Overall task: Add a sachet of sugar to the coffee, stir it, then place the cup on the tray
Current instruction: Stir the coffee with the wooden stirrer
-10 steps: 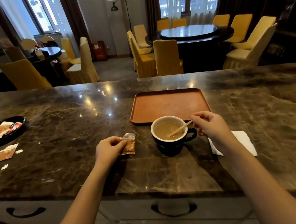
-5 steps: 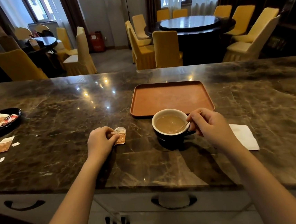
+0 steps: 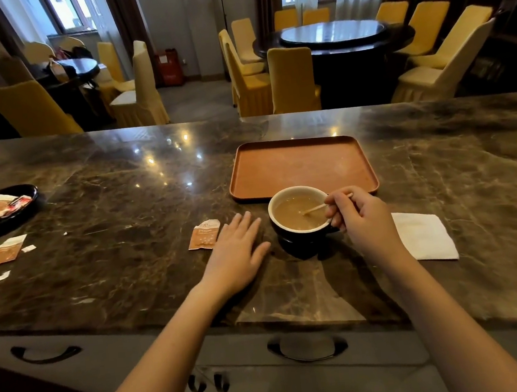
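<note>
Wooden stirrer (image 3: 315, 208) is pinched between the fingers of the right hand (image 3: 362, 217), its lower end dipped in the coffee (image 3: 298, 212) and its upper end projecting past the knuckles toward the tray. The stick's long axis slants from the drink's centre up and to the right. Right hand sits at the cup's (image 3: 299, 239) right side, over the handle. Left hand (image 3: 239, 254) lies flat and released on the marble countertop (image 3: 126, 208), fingers spread, holding nothing, just left of the cup. A torn sachet (image 3: 204, 234) lies on the marble beside its fingertips.

Judgement: sugar is in; stirring is the step in hand. The cup stands on the countertop against the tray's (image 3: 301, 166) near edge, not yet on it. The tray lies directly beyond the cup, so the transfer is a short lift straight away from the person. The right hand is nearer the handle and better placed for it. A white napkin (image 3: 423, 236) lies right of that hand, toward the countertop's near edge.
</note>
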{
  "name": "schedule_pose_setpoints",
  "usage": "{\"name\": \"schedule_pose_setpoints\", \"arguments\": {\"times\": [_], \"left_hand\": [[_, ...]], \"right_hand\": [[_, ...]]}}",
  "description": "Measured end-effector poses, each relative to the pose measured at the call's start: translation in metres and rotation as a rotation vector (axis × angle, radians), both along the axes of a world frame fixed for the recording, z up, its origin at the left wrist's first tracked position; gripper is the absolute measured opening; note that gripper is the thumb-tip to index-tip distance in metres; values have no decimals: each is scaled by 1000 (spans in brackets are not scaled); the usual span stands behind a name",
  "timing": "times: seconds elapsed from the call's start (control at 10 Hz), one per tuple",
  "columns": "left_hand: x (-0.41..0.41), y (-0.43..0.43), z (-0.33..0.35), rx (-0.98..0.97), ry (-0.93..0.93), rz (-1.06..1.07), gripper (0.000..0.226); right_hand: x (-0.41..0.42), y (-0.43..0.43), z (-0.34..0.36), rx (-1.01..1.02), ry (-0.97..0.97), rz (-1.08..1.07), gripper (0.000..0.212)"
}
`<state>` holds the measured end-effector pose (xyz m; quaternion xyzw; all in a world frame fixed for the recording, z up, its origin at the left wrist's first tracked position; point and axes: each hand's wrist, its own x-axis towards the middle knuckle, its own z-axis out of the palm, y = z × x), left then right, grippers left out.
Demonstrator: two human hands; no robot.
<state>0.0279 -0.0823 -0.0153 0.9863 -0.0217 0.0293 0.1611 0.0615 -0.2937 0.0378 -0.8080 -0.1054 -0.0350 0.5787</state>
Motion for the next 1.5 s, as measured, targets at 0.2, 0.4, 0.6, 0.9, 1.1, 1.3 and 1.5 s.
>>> {"name": "schedule_pose_setpoints", "arguments": {"times": [0.2,0.4,0.6,0.9,1.1,1.3,1.5], "left_hand": [[-1,-2,-9,145,87,-38,60],[-4,-5,-12,151,44,2,60],[-7,-6,-12,142,41,67,64],[-8,-6,-11,126,25,73,64],[-8,-6,-12,120,15,71,64],[-9,-6,-12,118,16,71,64],[-8,-6,-12,114,13,71,64]], "right_hand": [[-1,-4,9,-8,68,84,22],[3,-11,24,-183,-69,24,22],[0,-4,14,-172,-135,-36,20],[-11,3,3,-34,-12,42,20],[0,-9,23,-165,-22,78,23],[6,-7,29,-306,-172,-57,20],[4,4,12,-289,-291,-170,20]]}}
